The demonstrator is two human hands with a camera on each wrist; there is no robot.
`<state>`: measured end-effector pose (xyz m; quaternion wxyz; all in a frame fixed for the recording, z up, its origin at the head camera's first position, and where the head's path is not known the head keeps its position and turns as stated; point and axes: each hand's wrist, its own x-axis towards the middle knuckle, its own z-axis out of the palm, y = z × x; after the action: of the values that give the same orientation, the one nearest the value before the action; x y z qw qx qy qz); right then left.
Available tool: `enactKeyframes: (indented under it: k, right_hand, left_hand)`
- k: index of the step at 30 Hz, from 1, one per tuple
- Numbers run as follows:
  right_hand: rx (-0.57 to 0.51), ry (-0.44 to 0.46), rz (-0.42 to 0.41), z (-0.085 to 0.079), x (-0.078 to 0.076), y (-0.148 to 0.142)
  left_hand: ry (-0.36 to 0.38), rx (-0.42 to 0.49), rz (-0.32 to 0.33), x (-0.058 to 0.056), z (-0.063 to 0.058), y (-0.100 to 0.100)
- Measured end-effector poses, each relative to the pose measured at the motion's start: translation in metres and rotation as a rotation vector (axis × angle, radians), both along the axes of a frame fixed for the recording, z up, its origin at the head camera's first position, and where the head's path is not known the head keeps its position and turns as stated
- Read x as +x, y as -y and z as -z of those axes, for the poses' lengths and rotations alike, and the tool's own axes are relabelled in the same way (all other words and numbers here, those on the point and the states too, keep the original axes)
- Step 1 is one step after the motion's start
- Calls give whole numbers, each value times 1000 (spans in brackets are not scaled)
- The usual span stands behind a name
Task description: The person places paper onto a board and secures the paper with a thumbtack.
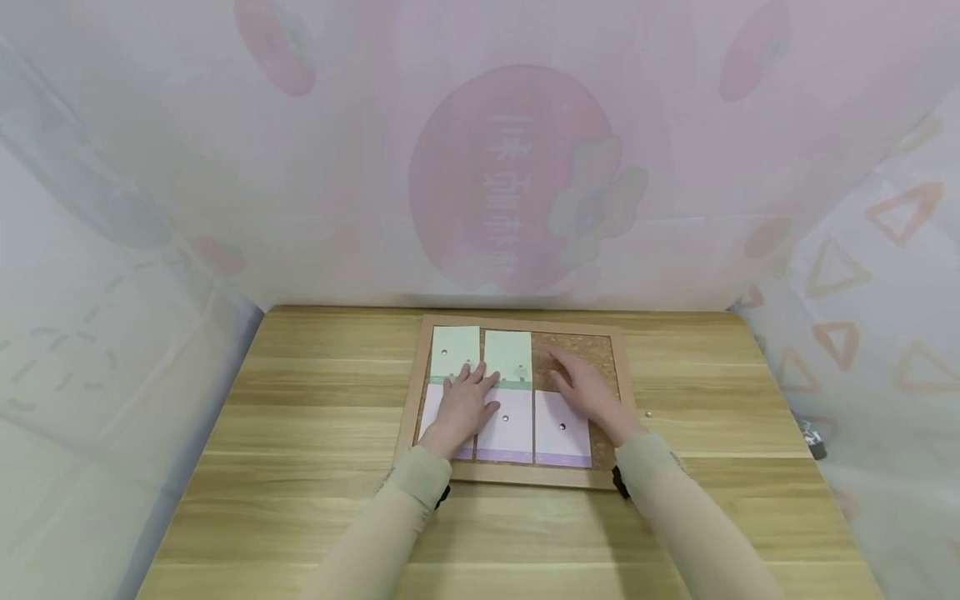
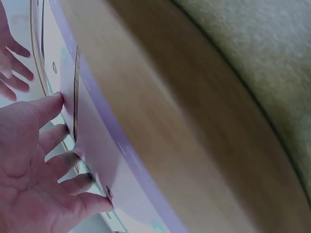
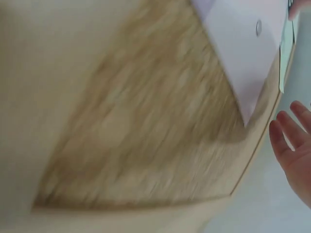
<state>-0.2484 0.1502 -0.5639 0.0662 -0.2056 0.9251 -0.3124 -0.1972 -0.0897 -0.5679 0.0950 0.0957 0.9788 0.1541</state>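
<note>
A wood-framed cork board (image 1: 576,346) lies on the table, bearing two green paper sheets (image 1: 508,348) above three pale purple ones (image 1: 562,446). Silver pins (image 1: 506,418) show on several of the sheets. My left hand (image 1: 463,408) rests on the left and middle sheets with fingers spread, fingertips against the paper in the left wrist view. Over the right part of the board is my right hand (image 1: 588,390), fingers loosely bent and nothing seen in them. Beside its wrist, the right purple sheet has a pin (image 1: 562,427) near its middle.
A small round pin-like piece (image 1: 648,414) lies on the wooden table (image 1: 322,433) just right of the board's frame. Printed cloth walls (image 1: 337,208) stand at the back and both sides. A small dark object (image 1: 813,442) is beyond the table's right edge.
</note>
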Motion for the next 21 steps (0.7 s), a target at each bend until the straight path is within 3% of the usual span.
enactKeyframes:
  k: [6, 15, 21]
  right_hand:
    - [-59, -114, 20, -2, 8, -35]
    - [-173, 4, 154, -3, 11, -92]
    - [-111, 48, 201, 1, 17, -126]
  left_hand:
    - [-7, -17, 6, -2, 0, 1]
    - [3, -24, 4, -5, -2, 6]
    - [11, -15, 9, -7, -2, 9]
